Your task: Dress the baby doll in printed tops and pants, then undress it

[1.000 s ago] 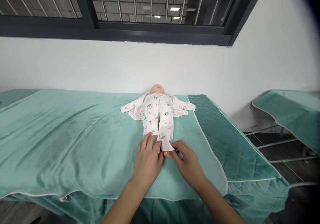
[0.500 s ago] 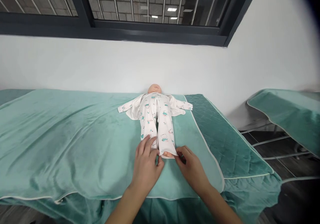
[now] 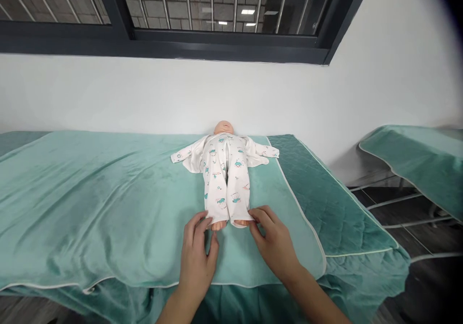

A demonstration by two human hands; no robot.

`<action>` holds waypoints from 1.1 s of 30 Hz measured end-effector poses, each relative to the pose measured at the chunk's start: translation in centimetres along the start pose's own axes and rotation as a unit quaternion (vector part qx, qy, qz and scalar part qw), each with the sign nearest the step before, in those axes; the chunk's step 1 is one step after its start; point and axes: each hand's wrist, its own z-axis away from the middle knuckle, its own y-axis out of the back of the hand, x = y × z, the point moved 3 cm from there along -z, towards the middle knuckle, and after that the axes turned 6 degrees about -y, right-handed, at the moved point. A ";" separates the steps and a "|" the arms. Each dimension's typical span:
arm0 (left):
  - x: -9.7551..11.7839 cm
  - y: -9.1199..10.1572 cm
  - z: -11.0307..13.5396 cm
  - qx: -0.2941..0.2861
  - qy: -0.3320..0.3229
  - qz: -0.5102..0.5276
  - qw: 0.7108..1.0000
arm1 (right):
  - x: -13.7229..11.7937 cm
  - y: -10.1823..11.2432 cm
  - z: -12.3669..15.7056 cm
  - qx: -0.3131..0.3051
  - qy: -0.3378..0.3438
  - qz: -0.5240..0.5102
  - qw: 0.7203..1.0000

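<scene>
A baby doll (image 3: 224, 127) lies on its back, head toward the wall, in a white printed top (image 3: 195, 153) and matching trousers (image 3: 237, 182). Both arms stretch sideways in the sleeves, and bare feet peek out below the trouser cuffs. My left hand (image 3: 197, 254) is at the left cuff, fingertips touching its outer edge, thumb held apart below the foot. At the other cuff, my right hand (image 3: 273, 242) has the outer corner of the hem between thumb and forefinger.
Under the doll, a light green blanket (image 3: 108, 208) covers much of a bed with a darker quilted cover (image 3: 325, 208). Behind is a white wall (image 3: 162, 92) below a dark-framed window (image 3: 217, 47). Another green-covered bed (image 3: 423, 160) stands at right, with metal bars beneath.
My left hand has moved left and down from between the legs to the left cuff, uncovering that foot. My right hand has shifted slightly up and left with the right hem.
</scene>
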 end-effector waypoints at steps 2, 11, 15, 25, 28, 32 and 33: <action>-0.7 0.2 0.5 0.009 0.015 0.008 1.000 | -0.4 0.1 0.1 0.008 0.004 0.002 1.000; -3.0 -0.3 -0.4 -0.031 0.041 -0.051 0.997 | -0.9 -0.1 2.9 0.036 0.062 0.071 0.995; -2.7 -0.6 -0.9 -0.029 0.044 -0.062 0.997 | -3.2 -1.1 1.9 0.020 0.113 0.109 0.987; -2.0 1.2 -1.5 -0.079 0.166 0.142 0.973 | -5.6 -2.7 -2.6 -0.005 0.143 0.150 0.978; -1.9 1.9 -1.1 -0.064 0.181 0.149 0.970 | -5.9 -2.0 -1.8 -0.013 0.128 0.107 0.986; -2.0 2.3 -0.2 -0.079 0.156 0.129 0.976 | -6.0 -1.1 -0.8 -0.042 0.143 0.087 0.985; -2.2 2.4 -0.2 -0.083 0.143 0.122 0.979 | -5.9 -0.9 -0.8 -0.051 0.152 0.084 0.984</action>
